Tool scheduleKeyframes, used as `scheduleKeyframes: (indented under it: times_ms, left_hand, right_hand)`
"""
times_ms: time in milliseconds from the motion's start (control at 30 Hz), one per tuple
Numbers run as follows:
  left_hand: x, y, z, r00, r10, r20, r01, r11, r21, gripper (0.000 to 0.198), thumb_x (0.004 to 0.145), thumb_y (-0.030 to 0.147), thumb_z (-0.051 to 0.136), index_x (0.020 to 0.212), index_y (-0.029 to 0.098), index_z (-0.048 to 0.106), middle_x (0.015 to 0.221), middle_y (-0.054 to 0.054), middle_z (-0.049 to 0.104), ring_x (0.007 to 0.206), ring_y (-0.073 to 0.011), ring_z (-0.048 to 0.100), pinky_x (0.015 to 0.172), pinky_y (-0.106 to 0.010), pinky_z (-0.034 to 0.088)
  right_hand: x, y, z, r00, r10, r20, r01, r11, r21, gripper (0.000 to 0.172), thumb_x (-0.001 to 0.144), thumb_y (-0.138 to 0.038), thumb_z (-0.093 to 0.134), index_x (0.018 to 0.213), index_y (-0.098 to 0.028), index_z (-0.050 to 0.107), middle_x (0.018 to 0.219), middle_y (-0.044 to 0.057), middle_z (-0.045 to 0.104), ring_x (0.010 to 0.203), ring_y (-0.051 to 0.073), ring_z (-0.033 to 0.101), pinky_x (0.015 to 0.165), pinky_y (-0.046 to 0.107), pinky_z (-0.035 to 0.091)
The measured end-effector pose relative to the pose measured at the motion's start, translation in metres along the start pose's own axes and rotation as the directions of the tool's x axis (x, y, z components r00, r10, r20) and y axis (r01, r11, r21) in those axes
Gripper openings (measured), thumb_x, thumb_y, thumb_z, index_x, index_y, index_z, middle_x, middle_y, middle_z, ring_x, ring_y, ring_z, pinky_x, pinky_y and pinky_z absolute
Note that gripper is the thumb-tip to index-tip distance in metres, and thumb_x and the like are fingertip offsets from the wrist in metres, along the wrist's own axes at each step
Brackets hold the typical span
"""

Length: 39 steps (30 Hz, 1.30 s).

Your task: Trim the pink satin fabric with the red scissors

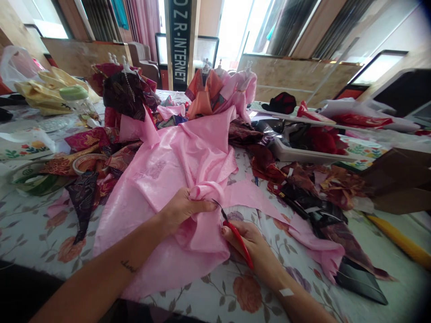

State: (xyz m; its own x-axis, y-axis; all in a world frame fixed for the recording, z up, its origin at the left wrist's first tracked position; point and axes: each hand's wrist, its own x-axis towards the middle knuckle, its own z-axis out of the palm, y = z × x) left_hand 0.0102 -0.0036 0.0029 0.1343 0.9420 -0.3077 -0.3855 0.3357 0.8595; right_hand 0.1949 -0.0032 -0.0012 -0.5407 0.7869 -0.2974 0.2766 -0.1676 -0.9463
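Observation:
My left hand (186,211) grips a gathered fold of pink satin fabric (168,179), which spreads across the table. My right hand (251,244) holds red-handled thread snips (237,237), with their dark pointed tips (217,206) beside the fold and close to my left fingers. A narrow pink satin strip (256,197) runs rightward from the fold. Whether the tips touch the fabric is hard to tell.
Miniature dress forms in draped garments (124,89) stand beyond the satin. Brocade scraps (303,193) and a roll of tape (87,163) lie on the floral tablecloth (242,291). A white tray (303,152) holds red cloth, and a yellow strip (400,240) lies at right.

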Motion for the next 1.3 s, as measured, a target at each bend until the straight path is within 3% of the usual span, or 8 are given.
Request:
scheduleKeyframes:
  times_ms: [400,800,1100,1300]
  left_hand:
    - [0.001,0.004,-0.007,0.999,0.033,0.031,-0.034,0.998,0.045,0.024,0.062,0.029,0.080,0.077,0.011,0.070,0.068,-0.003,0.066,0.061,-0.0124,0.060,0.059,-0.023,0.046]
    - [-0.001,0.007,-0.009,0.998,-0.015,0.068,0.011,0.998,0.060,0.023,0.059,0.023,0.082,0.075,0.010,0.072,0.069,-0.004,0.069,0.064,-0.0138,0.063,0.064,-0.024,0.049]
    - [0.001,0.007,-0.009,0.998,-0.032,0.054,0.028,0.997,0.078,0.024,0.057,0.023,0.083,0.075,0.011,0.073,0.070,-0.005,0.070,0.064,-0.0160,0.064,0.066,-0.027,0.049]
    - [-0.001,0.009,-0.009,0.998,-0.030,0.058,0.025,0.996,0.084,0.019,0.058,0.020,0.082,0.072,0.012,0.073,0.067,-0.003,0.069,0.062,-0.0128,0.062,0.064,-0.023,0.047]
  right_hand:
    - [0.004,0.008,-0.002,0.999,-0.022,-0.040,0.021,1.000,-0.020,0.057,0.074,-0.069,0.057,0.052,-0.020,0.036,0.041,-0.006,0.033,0.038,0.006,0.025,0.038,0.023,0.012]
    - [0.002,0.000,-0.006,0.994,0.004,0.108,-0.010,0.999,0.052,0.056,0.072,-0.069,0.058,0.056,-0.020,0.036,0.040,-0.009,0.031,0.036,0.005,0.023,0.038,0.022,0.011]
    - [0.001,-0.004,-0.004,0.996,0.021,0.092,-0.025,0.999,0.038,0.056,0.072,-0.068,0.059,0.053,-0.020,0.035,0.041,-0.008,0.030,0.039,0.005,0.022,0.040,0.023,0.012]
    - [0.001,0.000,-0.006,0.995,0.029,0.092,-0.034,0.998,0.052,0.057,0.072,-0.066,0.060,0.051,-0.020,0.034,0.041,-0.009,0.027,0.039,0.005,0.019,0.039,0.023,0.009]
